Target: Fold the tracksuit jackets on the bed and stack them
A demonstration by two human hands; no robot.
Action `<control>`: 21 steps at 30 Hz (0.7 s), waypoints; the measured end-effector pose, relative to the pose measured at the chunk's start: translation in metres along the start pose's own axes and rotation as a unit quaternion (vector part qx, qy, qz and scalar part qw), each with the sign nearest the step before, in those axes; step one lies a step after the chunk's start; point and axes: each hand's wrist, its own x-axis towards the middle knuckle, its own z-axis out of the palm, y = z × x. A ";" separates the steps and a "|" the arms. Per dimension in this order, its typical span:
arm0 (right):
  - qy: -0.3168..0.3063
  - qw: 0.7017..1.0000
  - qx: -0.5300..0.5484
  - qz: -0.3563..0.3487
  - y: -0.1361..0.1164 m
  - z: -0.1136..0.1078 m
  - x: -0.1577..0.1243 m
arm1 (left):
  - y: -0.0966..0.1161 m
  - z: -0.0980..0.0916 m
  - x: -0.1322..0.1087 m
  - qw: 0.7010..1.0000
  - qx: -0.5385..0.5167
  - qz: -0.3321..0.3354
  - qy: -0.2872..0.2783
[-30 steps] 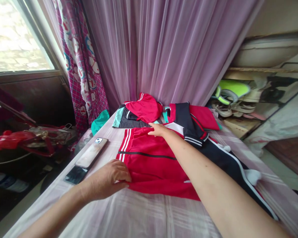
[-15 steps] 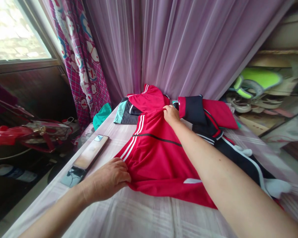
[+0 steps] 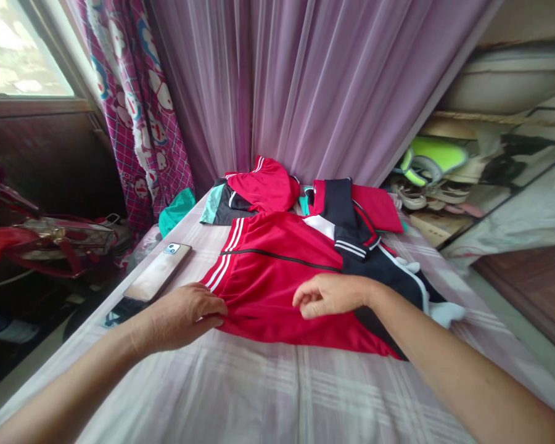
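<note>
A red and navy zip-up track jacket (image 3: 268, 290) lies spread on the bed, its white-striped hem toward the left and a dark zip across its front. At the hem's near corner, my left hand (image 3: 189, 311) has its fingers closed on the red cloth. My right hand (image 3: 330, 295) hovers over the near half of the jacket, fingers loosely curled and apart, holding nothing. A navy sleeve with white-striped cuff (image 3: 350, 225) is folded over at the jacket's far right side.
A phone (image 3: 157, 271) lies by the bed's left edge. Behind the jacket are a red garment with white stripes (image 3: 263, 188) and a folded red garment (image 3: 377, 206). Purple curtains (image 3: 296, 92) hang at the back. Shoes (image 3: 409, 196) sit on a shelf at right.
My right hand has let go of the jacket's far hem edge and come back toward me over the cloth. My left hand stays at the near hem corner. The jacket lies flatter.
</note>
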 end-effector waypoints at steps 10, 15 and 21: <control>0.165 0.977 -0.116 0.061 0.018 0.009 -0.038 | -0.018 -0.021 0.033 0.996 0.031 -0.087 0.000; 0.341 0.885 -0.233 0.215 0.035 0.022 -0.018 | -0.051 -0.007 0.054 0.970 0.075 -0.202 0.116; 0.490 0.808 -0.307 0.116 0.037 0.058 -0.025 | -0.069 0.019 0.021 0.912 -0.030 -0.361 0.191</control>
